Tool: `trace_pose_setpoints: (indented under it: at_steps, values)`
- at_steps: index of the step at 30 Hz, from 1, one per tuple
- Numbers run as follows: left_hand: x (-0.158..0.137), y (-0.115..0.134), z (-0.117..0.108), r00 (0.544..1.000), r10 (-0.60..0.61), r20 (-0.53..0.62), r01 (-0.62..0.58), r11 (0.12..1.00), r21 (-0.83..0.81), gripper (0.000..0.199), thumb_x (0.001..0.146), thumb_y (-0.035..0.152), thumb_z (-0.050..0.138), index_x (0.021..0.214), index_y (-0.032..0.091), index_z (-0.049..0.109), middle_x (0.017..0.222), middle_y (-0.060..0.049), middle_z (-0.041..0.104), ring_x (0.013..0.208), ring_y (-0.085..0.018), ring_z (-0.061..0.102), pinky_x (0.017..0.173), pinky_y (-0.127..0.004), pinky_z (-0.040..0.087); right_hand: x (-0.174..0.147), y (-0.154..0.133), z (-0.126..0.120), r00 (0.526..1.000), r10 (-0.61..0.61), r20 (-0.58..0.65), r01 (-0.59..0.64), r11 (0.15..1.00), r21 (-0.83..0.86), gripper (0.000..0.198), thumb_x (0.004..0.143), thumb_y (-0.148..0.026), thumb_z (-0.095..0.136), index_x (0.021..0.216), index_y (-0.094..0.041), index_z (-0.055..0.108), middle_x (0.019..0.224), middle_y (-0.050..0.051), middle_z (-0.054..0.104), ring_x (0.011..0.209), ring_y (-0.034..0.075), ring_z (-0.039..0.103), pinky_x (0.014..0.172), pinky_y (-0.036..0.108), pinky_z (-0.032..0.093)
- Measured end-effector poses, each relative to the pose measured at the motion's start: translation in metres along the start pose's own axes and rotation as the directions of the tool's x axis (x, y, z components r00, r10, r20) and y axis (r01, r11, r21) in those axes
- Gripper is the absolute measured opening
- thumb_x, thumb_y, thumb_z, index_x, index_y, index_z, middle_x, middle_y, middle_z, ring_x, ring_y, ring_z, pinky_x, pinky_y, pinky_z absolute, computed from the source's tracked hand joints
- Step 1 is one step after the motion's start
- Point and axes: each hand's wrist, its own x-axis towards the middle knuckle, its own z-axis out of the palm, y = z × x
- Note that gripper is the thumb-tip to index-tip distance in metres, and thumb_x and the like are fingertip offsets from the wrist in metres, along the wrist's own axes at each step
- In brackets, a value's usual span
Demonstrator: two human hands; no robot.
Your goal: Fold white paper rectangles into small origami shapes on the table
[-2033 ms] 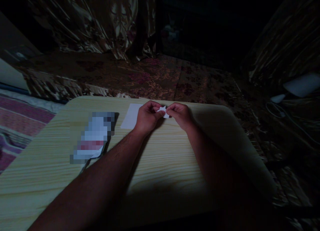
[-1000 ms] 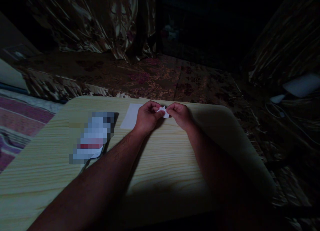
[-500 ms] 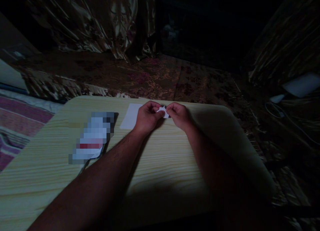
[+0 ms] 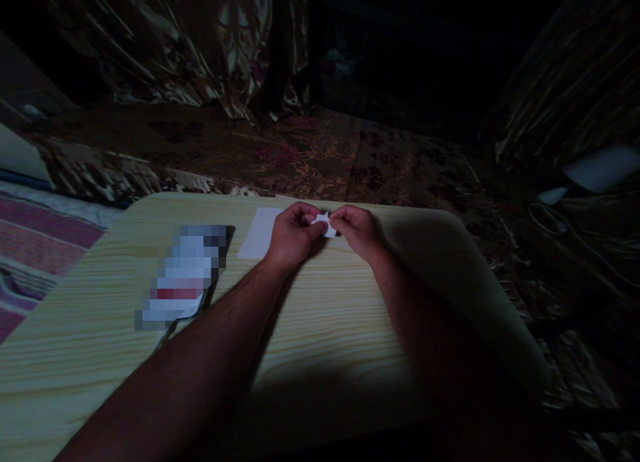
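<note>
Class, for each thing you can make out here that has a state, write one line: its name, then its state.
Left hand: closed, pinching the scrap
Right hand: closed, fingertips at the scrap's edge
Scrap: held up, edges pointed
Sheet: lying flat, partly hidden by the left hand
Pixelated item: lying down, details masked
Table: standing, partly shadowed
Curtain: hanging in folds
</note>
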Motion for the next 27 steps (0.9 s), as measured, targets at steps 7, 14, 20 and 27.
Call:
trace_pose_setpoints:
  at_steps: [7,14,20,27]
  values:
    - [0.0004,-0.0011,-0.0001,0.999,-0.013,0.035,0.014,1.000,-0.013,0.033,0.059,0.025,0.079,0.085,0.017,0.061,0.070,0.000,0.064,0.055,-0.010,0.057,0.052,-0.022,0.043,0.0004,-0.0001,0.0004,1.000,-0.004,0.001,0.004,1.000,-0.030,0.013,0.069,-0.028,0.064,0.070,-0.016,0.060,0.062,-0.002,0.058,0.057,0.009,0.049,0.054,0.022,0.037]
    - [0.0009,-0.0035,-0.0002,0.999,0.008,0.041,-0.009,1.000,0.005,0.031,0.059,0.024,0.078,0.085,0.017,0.061,0.071,-0.001,0.064,0.056,-0.011,0.057,0.053,-0.022,0.043,-0.0005,-0.0033,0.0018,1.000,-0.016,-0.011,0.015,0.999,-0.045,0.012,0.069,-0.027,0.063,0.069,-0.016,0.059,0.061,-0.003,0.056,0.055,0.009,0.048,0.053,0.022,0.036]
    - [0.0001,-0.0010,-0.0002,1.000,-0.003,0.031,0.003,1.000,-0.001,0.032,0.059,0.025,0.078,0.084,0.017,0.061,0.071,0.000,0.064,0.057,-0.011,0.057,0.054,-0.022,0.044,-0.0010,-0.0030,0.0026,1.000,0.008,-0.012,-0.008,1.000,-0.023,0.013,0.067,-0.028,0.065,0.070,-0.016,0.061,0.064,-0.002,0.059,0.058,0.010,0.051,0.055,0.023,0.038]
    - [0.0001,-0.0002,-0.0005,0.999,-0.011,0.030,0.011,1.000,-0.005,0.031,0.058,0.023,0.078,0.084,0.017,0.061,0.070,0.000,0.064,0.056,-0.011,0.057,0.052,-0.022,0.043,-0.0002,-0.0022,0.0032,0.999,0.023,-0.023,-0.023,1.000,0.012,0.015,0.066,-0.029,0.067,0.071,-0.016,0.061,0.066,-0.002,0.061,0.059,0.010,0.052,0.056,0.023,0.040]
